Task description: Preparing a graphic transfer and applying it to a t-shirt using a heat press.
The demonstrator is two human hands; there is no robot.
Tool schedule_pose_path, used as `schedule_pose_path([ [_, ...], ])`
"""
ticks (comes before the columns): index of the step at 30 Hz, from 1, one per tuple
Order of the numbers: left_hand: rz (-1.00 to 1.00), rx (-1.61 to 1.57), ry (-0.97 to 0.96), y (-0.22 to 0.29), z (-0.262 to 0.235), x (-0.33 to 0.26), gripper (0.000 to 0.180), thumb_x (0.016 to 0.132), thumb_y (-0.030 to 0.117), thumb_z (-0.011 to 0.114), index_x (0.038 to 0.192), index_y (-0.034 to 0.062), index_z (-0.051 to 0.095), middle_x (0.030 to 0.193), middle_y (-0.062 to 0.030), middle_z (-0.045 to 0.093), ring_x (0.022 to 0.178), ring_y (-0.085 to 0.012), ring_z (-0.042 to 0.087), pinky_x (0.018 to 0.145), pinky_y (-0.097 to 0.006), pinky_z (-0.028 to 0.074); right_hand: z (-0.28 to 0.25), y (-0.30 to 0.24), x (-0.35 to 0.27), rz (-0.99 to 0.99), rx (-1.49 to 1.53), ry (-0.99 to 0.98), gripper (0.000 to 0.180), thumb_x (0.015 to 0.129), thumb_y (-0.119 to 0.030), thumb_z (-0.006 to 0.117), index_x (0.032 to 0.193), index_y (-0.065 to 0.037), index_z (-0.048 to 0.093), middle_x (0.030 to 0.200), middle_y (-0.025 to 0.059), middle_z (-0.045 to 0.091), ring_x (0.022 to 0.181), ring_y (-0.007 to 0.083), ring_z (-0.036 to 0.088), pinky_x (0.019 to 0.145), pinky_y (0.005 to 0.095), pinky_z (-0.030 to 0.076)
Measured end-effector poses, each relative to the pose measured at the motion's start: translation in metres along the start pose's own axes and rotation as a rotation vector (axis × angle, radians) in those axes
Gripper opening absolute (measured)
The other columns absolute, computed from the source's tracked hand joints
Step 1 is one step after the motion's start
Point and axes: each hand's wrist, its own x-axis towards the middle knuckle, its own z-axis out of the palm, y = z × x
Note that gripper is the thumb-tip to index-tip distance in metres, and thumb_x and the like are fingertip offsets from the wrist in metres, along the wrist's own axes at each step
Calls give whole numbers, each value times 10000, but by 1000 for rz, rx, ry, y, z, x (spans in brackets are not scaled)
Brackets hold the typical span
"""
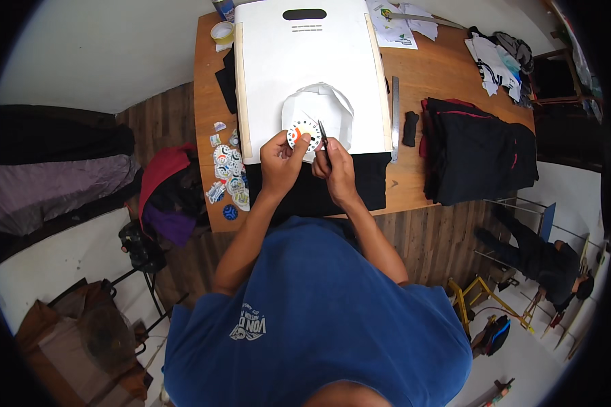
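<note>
- Left hand: I log it closed, thumb and fingers pinching the lower-left edge of a round sticker, white with orange and dark marks; sticker held just above a crumpled white paper sheet.
- Right hand: I see it curled tight around dark tweezers; their tip reaches up to the sticker's right edge; whether it touches I cannot tell.
- White board: large, with a dark handle slot near its far end; lies on the wooden table; the paper sheet rests on it.
- Black cloth: under the board's near edge, beneath both hands.
- Loose stickers: clustered at the table's left edge, near the left hand.
- Metal ruler: along the board's right side.
- Folded dark garments: stacked right, well apart from the hands.
- Tape roll: far left corner.
</note>
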Motion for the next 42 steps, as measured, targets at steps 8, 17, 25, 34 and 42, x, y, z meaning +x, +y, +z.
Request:
schedule_pose_path([
  [8,20,116,79,4,1,2,216,854,144,713,700,43,600,600,83,474,560,-1,334,487,-203,262,0,1,-3,25,-7,-17,346,1055,-306,343,942,-38,531,561,-56,266,468,54,212,460,237,234],
  [17,14,130,60,6,1,3,215,842,153,723,699,38,610,592,76,461,560,-12,332,490,-210,264,1,-2,-2,37,-33,-3,355,1056,-301,346,931,-31,538,575,-58,285,477,51,225,463,235,242],
  [25,-5,102,53,-2,0,4,222,844,159,723,699,36,608,589,71,455,560,-17,332,494,-213,265,1,-1,-1,23,-39,-5,346,1059,-287,345,929,-32,539,580,-57,304,482,47,239,464,230,254],
  [34,37,95,22,-12,-5,3,182,870,131,701,757,15,618,653,66,503,582,4,376,499,-188,282,-2,0,0,13,-68,5,352,1060,-298,344,921,-36,535,582,-57,326,481,43,254,467,227,259],
  [42,41,99,-16,1,-2,1,143,894,118,680,816,5,642,700,66,547,597,16,406,504,-174,291,-3,-1,0,-12,6,18,345,1057,-315,341,950,-44,527,577,-61,270,473,52,228,459,236,233],
])
